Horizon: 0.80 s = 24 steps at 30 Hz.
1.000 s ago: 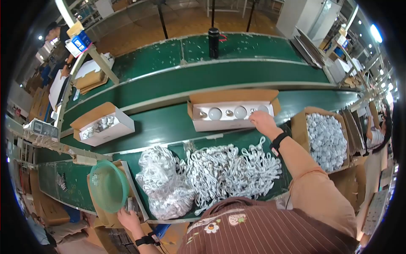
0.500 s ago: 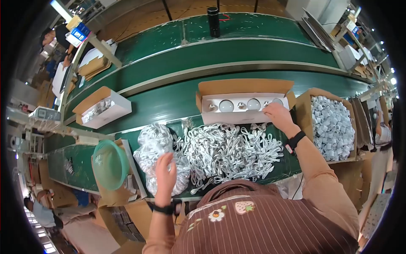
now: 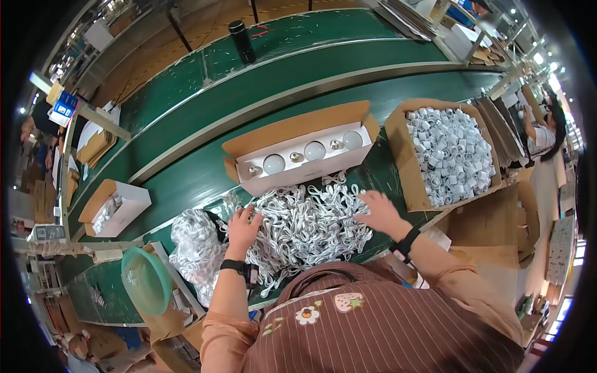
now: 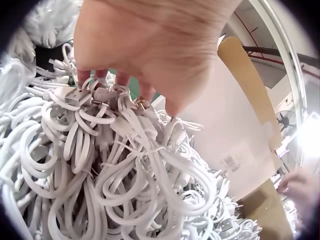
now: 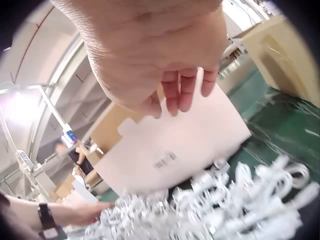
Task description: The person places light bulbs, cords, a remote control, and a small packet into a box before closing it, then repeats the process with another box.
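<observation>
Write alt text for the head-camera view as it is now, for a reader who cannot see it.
A person's left hand and right hand flank a heap of looped white cords on a green work surface. Beyond, an open white cardboard box holds round white bulbs; a brown carton of small white cylinders stands right.

1. We seem to be in a factory or assembly workshop.
2. We see long green work surfaces (image 3: 336, 30) divided by metal rails (image 3: 298, 92).
3. On them we find heaped white cords (image 3: 311, 217), a carton of small white fittings (image 3: 448, 158) and an open box of bulbs (image 3: 305, 174).
4. We notice flattened cardboard (image 3: 96, 146) beside upright frames.
5. Overhead, we make out a beamed ceiling (image 5: 55, 65) and bright lights (image 5: 22, 107).
</observation>
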Tool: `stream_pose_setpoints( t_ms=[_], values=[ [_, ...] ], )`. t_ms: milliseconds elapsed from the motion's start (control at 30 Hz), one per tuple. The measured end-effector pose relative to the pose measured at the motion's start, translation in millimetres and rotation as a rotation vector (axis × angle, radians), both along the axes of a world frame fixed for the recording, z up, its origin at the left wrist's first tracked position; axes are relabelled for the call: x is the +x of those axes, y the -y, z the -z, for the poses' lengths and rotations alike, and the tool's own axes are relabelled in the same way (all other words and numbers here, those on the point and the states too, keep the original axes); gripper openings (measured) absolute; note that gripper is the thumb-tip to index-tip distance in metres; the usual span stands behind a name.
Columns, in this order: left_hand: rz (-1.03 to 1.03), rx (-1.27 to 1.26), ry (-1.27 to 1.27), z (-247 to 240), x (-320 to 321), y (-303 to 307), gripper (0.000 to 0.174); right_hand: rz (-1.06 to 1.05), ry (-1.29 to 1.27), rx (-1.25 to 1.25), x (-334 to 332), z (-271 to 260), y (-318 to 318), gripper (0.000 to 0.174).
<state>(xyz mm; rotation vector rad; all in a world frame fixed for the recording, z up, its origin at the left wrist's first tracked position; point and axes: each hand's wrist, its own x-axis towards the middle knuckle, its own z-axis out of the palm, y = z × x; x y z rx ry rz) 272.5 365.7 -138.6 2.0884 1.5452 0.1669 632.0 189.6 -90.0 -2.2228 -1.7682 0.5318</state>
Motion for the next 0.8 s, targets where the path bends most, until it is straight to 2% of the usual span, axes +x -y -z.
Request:
stream_pose_setpoints(
  t_ms=[33, 67, 133, 233, 267, 300, 367, 400, 433, 500, 533, 567, 633, 700, 800],
  values=[
    [0.005, -0.003, 0.001, 1, -1, 2, 0.047, 0.085, 0.037, -0.080, -9, 14, 9, 0.044],
    [0.065, -0.010, 0.007, 1, -4, 3, 0.047, 0.085, 0.040, -0.080, -18, 23, 11, 0.044],
    [0.151, 0.042, 0.020, 5, -6, 9, 0.044, 0.240, -0.024, -0.076, -31, 35, 1, 0.046],
    [0.177, 0.043, 0.026, -2, 0, 23, 0.042, 0.108, -0.169, -0.105, -25, 41, -18, 0.044],
    [0.168, 0.044, 0.039, -4, 1, 25, 0.041, 0.077, -0.187, -0.093, -19, 39, -21, 0.037],
    [0.166, 0.049, 0.044, -5, 0, 25, 0.041, 0.074, -0.182, -0.089, -15, 34, -25, 0.037],
    [0.116, 0.213, 0.089, -4, -4, 34, 0.044, 0.148, -0.251, -0.088, -1, 24, -26, 0.031],
    [0.078, 0.271, 0.107, -4, -8, 38, 0.042, 0.134, -0.341, 0.103, 10, 34, -23, 0.030],
    [0.075, 0.260, 0.114, -8, -13, 44, 0.042, 0.214, -0.427, -0.021, 13, 17, -26, 0.027],
    [-0.049, 0.338, 0.156, -17, -24, 54, 0.040, 0.488, -0.971, -0.095, 13, -9, -27, 0.021],
    [-0.053, 0.346, 0.188, -14, -31, 59, 0.039, 0.527, -1.243, -0.069, 17, -6, -27, 0.017],
    [-0.050, 0.347, 0.194, -11, -38, 65, 0.039, 0.530, -1.239, -0.064, 21, -5, -25, 0.017],
    [-0.137, 0.290, 0.198, -15, -48, 77, 0.037, 0.565, -1.571, -0.123, 22, -16, -27, 0.017],
    [-0.152, 0.291, 0.217, -21, -55, 91, 0.036, 0.583, -1.591, -0.147, 18, -31, -29, 0.017],
    [-0.188, 0.278, 0.251, -26, -64, 103, 0.032, 0.492, -1.662, -0.164, 14, -44, -42, 0.018]
  ],
)
